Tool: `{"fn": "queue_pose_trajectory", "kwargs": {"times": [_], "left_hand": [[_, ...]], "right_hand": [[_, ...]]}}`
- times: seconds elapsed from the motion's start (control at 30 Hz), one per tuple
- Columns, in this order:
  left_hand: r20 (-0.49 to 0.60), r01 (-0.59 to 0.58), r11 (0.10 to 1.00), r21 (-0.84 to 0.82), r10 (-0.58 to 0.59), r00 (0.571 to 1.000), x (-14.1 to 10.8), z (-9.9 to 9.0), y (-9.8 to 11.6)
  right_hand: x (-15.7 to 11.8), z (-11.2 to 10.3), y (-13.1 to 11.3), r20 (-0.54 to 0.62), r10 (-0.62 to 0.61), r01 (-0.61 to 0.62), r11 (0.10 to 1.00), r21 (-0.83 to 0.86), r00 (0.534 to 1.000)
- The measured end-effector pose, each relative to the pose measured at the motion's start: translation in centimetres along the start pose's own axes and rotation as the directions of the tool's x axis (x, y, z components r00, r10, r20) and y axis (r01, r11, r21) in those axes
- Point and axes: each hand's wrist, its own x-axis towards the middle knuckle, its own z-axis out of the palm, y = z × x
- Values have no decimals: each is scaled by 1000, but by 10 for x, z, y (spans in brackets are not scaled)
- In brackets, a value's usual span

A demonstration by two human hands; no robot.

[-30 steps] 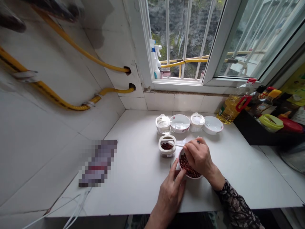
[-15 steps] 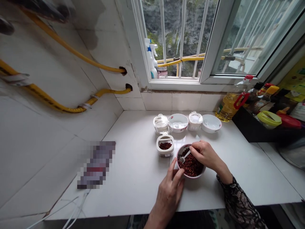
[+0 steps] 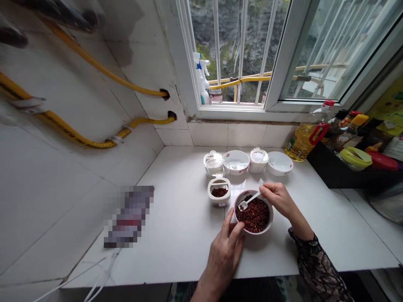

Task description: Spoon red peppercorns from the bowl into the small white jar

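Note:
A white bowl with a pink rim (image 3: pixel 271 218) stands on the counter, holding dark red dried peppercorns (image 3: pixel 256 218). My left hand (image 3: pixel 224 249) grips the bowl's left side, thumb near the front rim and fingers along the outer wall. Between the fingertips of my right hand (image 3: pixel 281 200) is the handle of a small white plastic spoon (image 3: pixel 252 198). Its scoop hovers over the left part of the bowl with a little red in it. Just behind and left of the bowl, an open seasoning jar (image 3: pixel 219 200) contains similar dark red peppercorns.
Behind stand two more seasoning jars (image 3: pixel 213 165) (image 3: pixel 258 161) and two white bowls (image 3: pixel 236 162) (image 3: pixel 280 164). An oil bottle (image 3: pixel 299 144) and a black rack of condiments (image 3: pixel 327 167) are at right. A blurred-out item (image 3: pixel 129 218) with white cables lies at left.
My right hand has drawn slightly up and right, lifting the spoon so its scoop now shows above the peppercorns. My left hand keeps its hold on the bowl.

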Motion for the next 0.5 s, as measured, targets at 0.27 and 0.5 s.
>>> {"fn": "queue_pose_trajectory", "kwargs": {"times": [0.27, 0.5], "left_hand": [[-8, -4, 1000, 3, 4, 1000, 0, 1, 0], [3, -3, 999, -33, 3, 1000, 0, 0, 0]], "right_hand": [[3, 1, 7, -21, 107, -105, 990, 97, 994], [6, 3, 5, -75, 134, -116, 971, 208, 988]]}}
